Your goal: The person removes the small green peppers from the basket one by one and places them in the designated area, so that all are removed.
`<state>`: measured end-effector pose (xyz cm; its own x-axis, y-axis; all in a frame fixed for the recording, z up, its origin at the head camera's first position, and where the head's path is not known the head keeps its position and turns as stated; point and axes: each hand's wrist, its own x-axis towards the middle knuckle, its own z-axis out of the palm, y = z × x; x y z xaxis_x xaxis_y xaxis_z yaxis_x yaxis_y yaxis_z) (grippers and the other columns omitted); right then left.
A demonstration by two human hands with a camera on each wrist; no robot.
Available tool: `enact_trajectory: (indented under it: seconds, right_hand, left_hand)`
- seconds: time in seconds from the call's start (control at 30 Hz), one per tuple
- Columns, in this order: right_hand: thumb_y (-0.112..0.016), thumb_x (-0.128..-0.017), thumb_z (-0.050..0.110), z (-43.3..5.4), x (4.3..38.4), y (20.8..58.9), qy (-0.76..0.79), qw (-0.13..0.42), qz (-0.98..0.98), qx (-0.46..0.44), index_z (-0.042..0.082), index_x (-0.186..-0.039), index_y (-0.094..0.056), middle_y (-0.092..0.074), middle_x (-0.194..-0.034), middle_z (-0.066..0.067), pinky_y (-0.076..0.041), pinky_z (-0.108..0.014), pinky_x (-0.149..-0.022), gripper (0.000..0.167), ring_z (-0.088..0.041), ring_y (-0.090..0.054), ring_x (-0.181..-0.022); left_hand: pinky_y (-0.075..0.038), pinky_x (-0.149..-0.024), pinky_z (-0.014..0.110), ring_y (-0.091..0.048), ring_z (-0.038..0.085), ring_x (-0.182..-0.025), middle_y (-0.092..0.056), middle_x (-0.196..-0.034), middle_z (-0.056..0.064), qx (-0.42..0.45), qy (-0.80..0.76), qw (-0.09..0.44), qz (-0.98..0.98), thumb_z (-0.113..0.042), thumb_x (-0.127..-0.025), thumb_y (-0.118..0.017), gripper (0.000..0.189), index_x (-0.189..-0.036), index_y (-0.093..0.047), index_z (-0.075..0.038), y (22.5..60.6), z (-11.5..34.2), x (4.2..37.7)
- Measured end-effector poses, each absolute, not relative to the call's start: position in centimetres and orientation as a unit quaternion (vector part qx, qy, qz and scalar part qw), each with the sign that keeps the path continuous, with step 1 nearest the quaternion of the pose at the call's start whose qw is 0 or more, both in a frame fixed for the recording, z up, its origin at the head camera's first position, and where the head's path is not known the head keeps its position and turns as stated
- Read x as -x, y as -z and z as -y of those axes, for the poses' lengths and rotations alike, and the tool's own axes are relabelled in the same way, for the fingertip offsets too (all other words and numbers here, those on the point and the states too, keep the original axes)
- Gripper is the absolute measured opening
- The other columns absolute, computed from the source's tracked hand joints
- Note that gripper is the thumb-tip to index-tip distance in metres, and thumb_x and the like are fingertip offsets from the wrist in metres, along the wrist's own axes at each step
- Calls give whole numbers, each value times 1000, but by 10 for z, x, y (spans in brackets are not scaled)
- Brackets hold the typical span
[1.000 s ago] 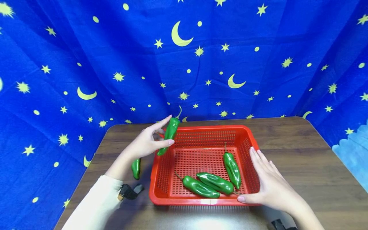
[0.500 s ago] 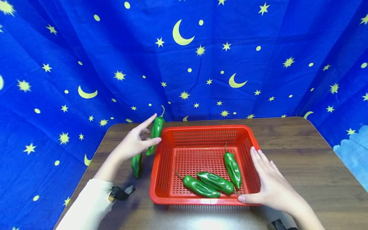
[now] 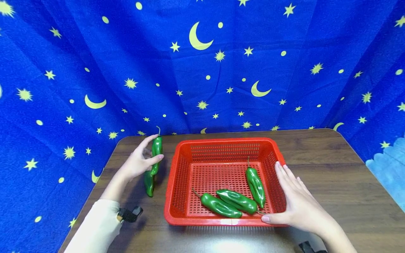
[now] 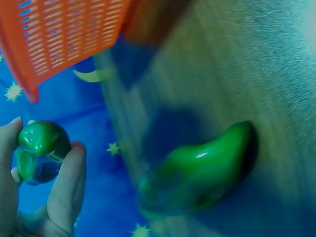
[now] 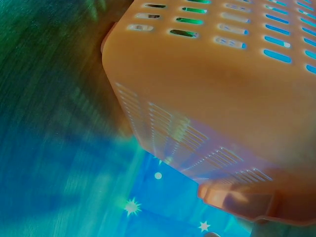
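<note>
Between its thumb and fingers, my left hand (image 3: 138, 163) pinches a green pepper (image 3: 156, 149), stem up, left of the red basket (image 3: 169, 196). In the left wrist view this pepper (image 4: 44, 138) is seen end-on. Another green pepper (image 3: 149, 184) lies on the table just below that hand, partly hidden by it in the head view. My right hand (image 3: 297, 200) rests on the basket's near right corner, thumb on the front rim and fingers fairly straight along the right rim. Inside the basket lie three green peppers: one (image 3: 255, 186) at the right, two others (image 3: 221, 206) near the front wall.
The basket stands on a wooden table (image 3: 326, 158). A blue cloth (image 3: 227, 112) with yellow stars and moons hangs behind the table and along its sides. In the right wrist view the basket's perforated wall (image 5: 207, 84) fills much of the frame.
My left hand has moved left with its pepper, from over the basket's left rim to above the table, and somewhat lower. My right hand and the basket have stayed put.
</note>
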<state>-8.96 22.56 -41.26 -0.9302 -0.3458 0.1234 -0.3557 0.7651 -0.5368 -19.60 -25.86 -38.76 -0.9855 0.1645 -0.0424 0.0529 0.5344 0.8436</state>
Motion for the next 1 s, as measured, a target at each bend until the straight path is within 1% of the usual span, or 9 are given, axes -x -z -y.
enact_trajectory:
  seconds: [0.17, 0.27, 0.33, 0.47, 0.57, 0.67, 0.8, 0.87, 1.0]
  right_hand:
    - [-83, -63, 66, -225, 90, 412, -286, 9, 940, -185, 11, -161, -3, -9, -167, -17, 2, -54, -124, 137, -35, -7, -154]
    - [-83, -63, 67, -225, 90, 412, -287, 7, 940, -185, 11, -161, -4, -8, -167, -17, 2, -54, -124, 137, -35, -6, -154]
    - [-83, -63, 67, -225, 91, 412, -287, 6, 940, -183, 11, -161, -3, -8, -167, -17, 1, -55, -124, 138, -35, -6, -154]
    - [-83, -63, 66, -225, 92, 411, -291, 0, 940, -180, 12, -161, -2, -7, -167, -16, 0, -58, -123, 138, -35, -5, -155]
    - [-83, -63, 67, -225, 92, 412, -291, -2, 940, -179, 13, -161, -2, -7, -167, -16, 1, -57, -123, 138, -34, -5, -155]
    - [-83, -63, 67, -224, 91, 412, -290, 0, 940, -179, 14, -161, -2, -7, -167, -16, 1, -56, -124, 138, -34, -5, -155]
    - [-84, -62, 66, -224, 91, 412, -290, 6, 940, -181, 13, -161, -3, -9, -167, -17, -1, -57, -124, 138, -34, -6, -155]
    - [-84, -62, 66, -224, 91, 413, -290, 8, 940, -181, 12, -161, -4, -9, -167, -17, -2, -58, -123, 138, -34, -6, -155]
    - [-83, -62, 67, -225, 91, 413, -289, 7, 941, -179, 12, -161, -4, -9, -167, -17, -2, -57, -123, 138, -34, -6, -155]
  left_hand:
    - [-57, -54, 38, -62, 19, -67, -60, -89, 18, -48, -455, 65, -887, -22, -91, -74, 79, -154, -27, -25, 405, 254, 201]
    - [-56, -55, 33, -63, 19, -64, -63, -88, 16, -42, -395, 66, -915, -27, -89, -75, 80, -154, -29, -24, 412, 249, 205]
    - [-55, -57, 33, -65, 19, -64, -67, -90, 16, -41, -350, 74, -933, -31, -89, -75, 80, -154, -30, -23, 416, 247, 208]
    - [-55, -70, 38, -69, 27, -83, -69, -106, 20, -51, -271, 100, -956, -37, -87, -75, 80, -153, -33, -18, 420, 241, 212]
    - [-54, -80, 46, -65, 35, -102, -65, -122, 23, -57, -234, 124, -963, -39, -86, -76, 79, -151, -37, -15, 421, 235, 213]
    - [-53, -88, 55, -61, 44, -113, -61, -129, 28, -58, -205, 142, -967, -39, -86, -76, 79, -151, -37, -15, 422, 229, 213]
    - [-49, -94, 62, -56, 51, -121, -57, -134, 32, -46, -183, 152, -970, -39, -87, -74, 79, -152, -34, -17, 424, 224, 213]
    - [-48, -96, 63, -54, 51, -124, -55, -137, 32, -38, -177, 155, -971, -40, -88, -73, 79, -154, -33, -19, 425, 223, 213]
    - [-45, -99, 63, -52, 50, -126, -53, -139, 31, -39, -173, 153, -972, -39, -90, -72, 80, -156, -32, -18, 426, 222, 212]
